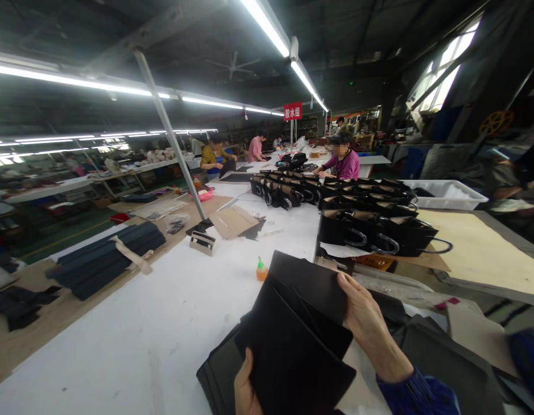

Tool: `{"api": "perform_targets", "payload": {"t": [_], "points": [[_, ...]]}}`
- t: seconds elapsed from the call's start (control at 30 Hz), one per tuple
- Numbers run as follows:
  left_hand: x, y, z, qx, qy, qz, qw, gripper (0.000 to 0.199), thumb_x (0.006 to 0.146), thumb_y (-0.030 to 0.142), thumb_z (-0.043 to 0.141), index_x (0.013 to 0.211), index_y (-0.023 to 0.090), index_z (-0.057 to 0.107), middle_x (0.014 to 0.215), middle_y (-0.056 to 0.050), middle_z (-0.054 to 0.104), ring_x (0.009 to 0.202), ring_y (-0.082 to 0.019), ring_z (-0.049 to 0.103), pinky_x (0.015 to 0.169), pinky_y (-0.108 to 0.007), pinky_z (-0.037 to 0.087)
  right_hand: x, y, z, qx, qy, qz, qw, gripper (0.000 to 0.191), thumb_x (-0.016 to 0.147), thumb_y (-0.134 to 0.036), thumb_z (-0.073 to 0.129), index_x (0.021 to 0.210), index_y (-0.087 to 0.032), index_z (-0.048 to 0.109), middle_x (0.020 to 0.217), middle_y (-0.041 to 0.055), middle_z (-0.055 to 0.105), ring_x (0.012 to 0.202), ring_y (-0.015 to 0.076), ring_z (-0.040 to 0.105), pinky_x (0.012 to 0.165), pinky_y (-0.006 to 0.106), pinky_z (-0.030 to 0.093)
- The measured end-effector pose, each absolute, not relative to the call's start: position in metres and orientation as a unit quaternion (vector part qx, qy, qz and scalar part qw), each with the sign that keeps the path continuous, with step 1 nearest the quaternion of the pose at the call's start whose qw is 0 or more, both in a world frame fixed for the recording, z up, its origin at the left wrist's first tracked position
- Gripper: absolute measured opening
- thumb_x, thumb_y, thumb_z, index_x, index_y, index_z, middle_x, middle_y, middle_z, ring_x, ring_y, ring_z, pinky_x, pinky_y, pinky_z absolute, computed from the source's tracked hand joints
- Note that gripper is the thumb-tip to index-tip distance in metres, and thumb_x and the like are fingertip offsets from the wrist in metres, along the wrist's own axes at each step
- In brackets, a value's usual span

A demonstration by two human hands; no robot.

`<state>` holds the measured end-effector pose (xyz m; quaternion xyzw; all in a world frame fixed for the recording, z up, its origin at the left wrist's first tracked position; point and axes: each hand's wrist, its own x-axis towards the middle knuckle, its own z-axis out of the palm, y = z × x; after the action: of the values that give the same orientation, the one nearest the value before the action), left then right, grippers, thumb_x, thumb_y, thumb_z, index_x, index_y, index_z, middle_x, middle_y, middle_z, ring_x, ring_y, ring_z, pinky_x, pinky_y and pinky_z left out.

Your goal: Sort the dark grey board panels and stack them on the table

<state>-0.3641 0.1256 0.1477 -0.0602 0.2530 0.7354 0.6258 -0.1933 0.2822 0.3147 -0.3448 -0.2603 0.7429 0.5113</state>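
Several flat black panels [288, 346] are held up in front of me, overlapping and slightly fanned. My left hand [246, 386] is closed on their lower left edge, thumb lying on the front panel. At the upper right, my right hand [362, 308] grips the rear black panel [308, 282] by its edge, its thumb hidden or only partly seen. Under and left of these lies a stack of dark panels [217, 369] on the white table [132, 340]. Just beyond the panels stands a small bottle of orange liquid with a green tip [262, 271].
Black bags with handles [357, 225] stand in rows at right. A white tub [448, 195] sits behind them. Dark sheets [440, 351] lie at my right. A metal post [172, 138] rises from the table beside a small metal block [202, 242]. A folded dark stack [106, 259] lies left. Co-workers [342, 161] sit further back.
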Motion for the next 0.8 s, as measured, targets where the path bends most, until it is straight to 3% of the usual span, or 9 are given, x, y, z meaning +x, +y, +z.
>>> {"api": "perform_targets", "payload": {"t": [0.13, 0.3, 0.5, 0.67, 0.8], "points": [[-0.348, 0.121, 0.149, -0.089, 0.297, 0.685, 0.66, 0.042, 0.09, 0.041, 0.062, 0.105, 0.005, 0.078, 0.114, -0.025, 0.073, 0.12, -0.04, 0.063, 0.114, -0.057, 0.04, -0.192, 0.292, 0.306, -0.365, -0.222, 0.708, 0.562, 0.033, 0.066, -0.034, 0.087, 0.093, -0.02, 0.075, 0.084, 0.0019, 0.079, 0.073, 0.0193, 0.072, 0.067, 0.029, 0.061], [-0.348, 0.115, 0.131, -0.105, 0.324, 0.679, 0.65, 0.033, 0.088, 0.037, 0.065, 0.097, 0.008, 0.08, 0.106, -0.02, 0.076, 0.111, -0.038, 0.068, 0.11, -0.055, 0.046, -0.188, 0.311, 0.281, -0.349, -0.141, 0.669, 0.641, 0.019, 0.076, -0.034, 0.079, 0.092, -0.025, 0.073, 0.095, -0.0036, 0.078, 0.092, 0.0169, 0.072, 0.086, 0.029, 0.059], [-0.355, 0.108, 0.137, -0.158, 0.343, 0.675, 0.634, 0.03, 0.09, 0.032, 0.063, 0.088, 0.008, 0.081, 0.099, -0.019, 0.077, 0.1, -0.036, 0.073, 0.108, -0.053, 0.049, -0.176, 0.329, 0.265, -0.362, -0.135, 0.661, 0.643, 0.019, 0.081, -0.037, 0.074, 0.093, -0.023, 0.073, 0.096, 0.0, 0.077, 0.105, 0.0206, 0.069, 0.097, 0.036, 0.056], [-0.343, 0.096, 0.153, -0.14, 0.332, 0.655, 0.664, 0.046, 0.093, 0.04, 0.057, 0.108, 0.001, 0.076, 0.109, -0.027, 0.072, 0.117, -0.043, 0.063, 0.11, -0.059, 0.045, -0.17, 0.33, 0.261, -0.369, -0.161, 0.664, 0.63, 0.021, 0.081, -0.04, 0.074, 0.094, -0.023, 0.073, 0.098, -0.0002, 0.078, 0.101, 0.0206, 0.07, 0.093, 0.036, 0.058], [-0.34, 0.084, 0.153, -0.147, 0.332, 0.652, 0.666, 0.046, 0.092, 0.028, 0.059, 0.13, 0.003, 0.064, 0.111, -0.024, 0.072, 0.119, -0.04, 0.061, 0.11, -0.054, 0.047, -0.168, 0.332, 0.253, -0.379, -0.182, 0.658, 0.625, 0.023, 0.08, -0.041, 0.075, 0.093, -0.023, 0.073, 0.097, 0.0007, 0.078, 0.102, 0.0205, 0.07, 0.093, 0.034, 0.058]]}}
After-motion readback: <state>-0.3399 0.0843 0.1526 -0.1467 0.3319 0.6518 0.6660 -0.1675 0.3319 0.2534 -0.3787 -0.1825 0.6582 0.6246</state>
